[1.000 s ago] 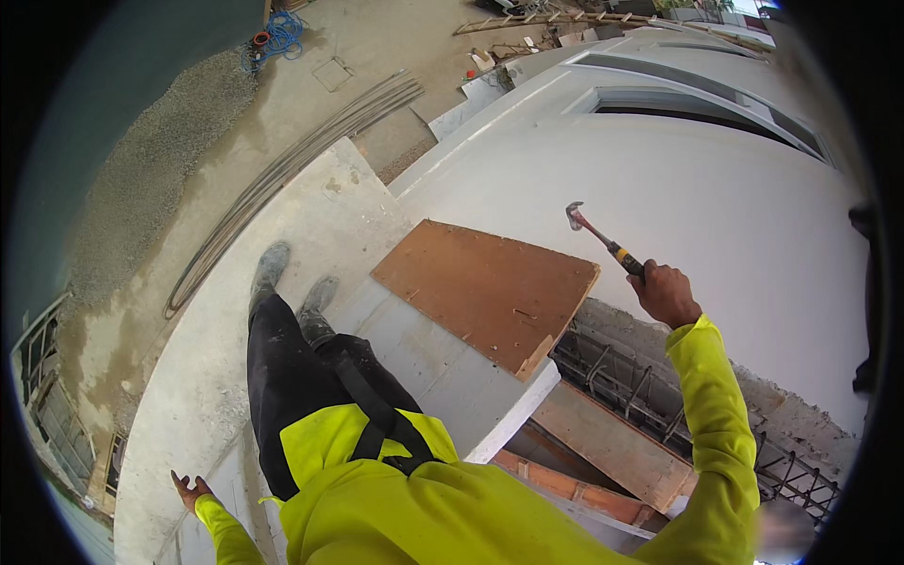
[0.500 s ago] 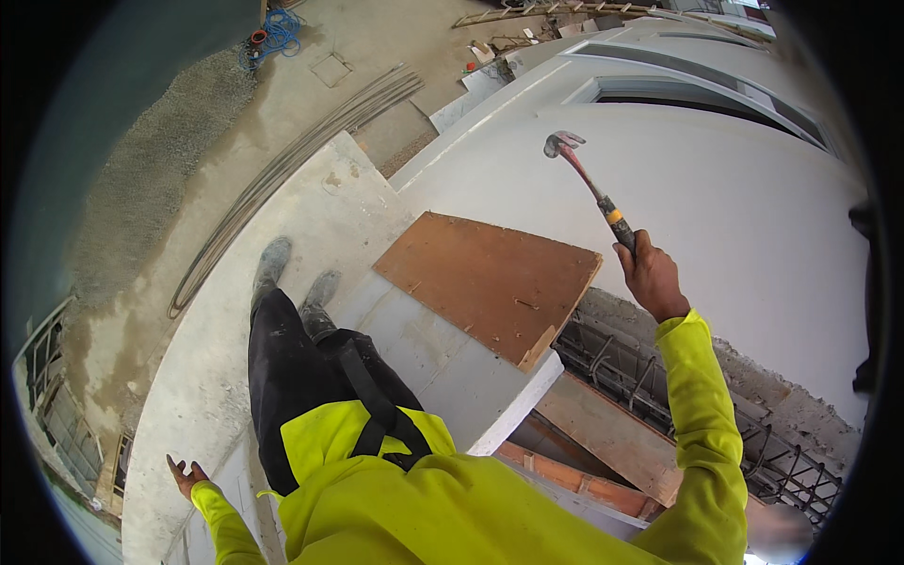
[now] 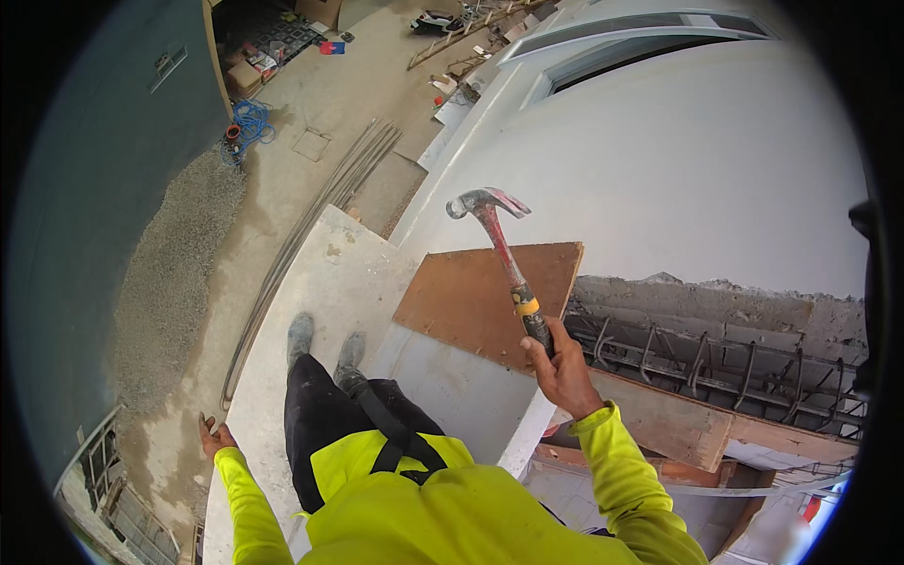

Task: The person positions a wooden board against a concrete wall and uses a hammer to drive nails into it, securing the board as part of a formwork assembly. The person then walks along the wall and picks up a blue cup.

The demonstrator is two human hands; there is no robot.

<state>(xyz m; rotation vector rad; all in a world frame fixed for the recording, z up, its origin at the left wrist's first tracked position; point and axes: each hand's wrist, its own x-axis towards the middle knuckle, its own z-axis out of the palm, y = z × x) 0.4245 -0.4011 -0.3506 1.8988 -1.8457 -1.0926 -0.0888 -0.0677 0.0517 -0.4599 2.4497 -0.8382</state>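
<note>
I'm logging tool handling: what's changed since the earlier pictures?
The right hand brought the claw hammer leftward, so it now overlaps the brown wooden board in view; the camera turned too. Nothing was grasped or released: the hammer stays held, the left hand empty.

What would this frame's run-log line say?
right hand: grips claw hammer by handle | left hand: nothing visible held | behind hammer: brown wooden panel

The right hand (image 3: 568,377) is curled in a firm grip right of and below centre, its forearm (image 3: 623,471) rising from the lower right, while the left hand (image 3: 217,439) hangs loosely open at lower left.
</note>
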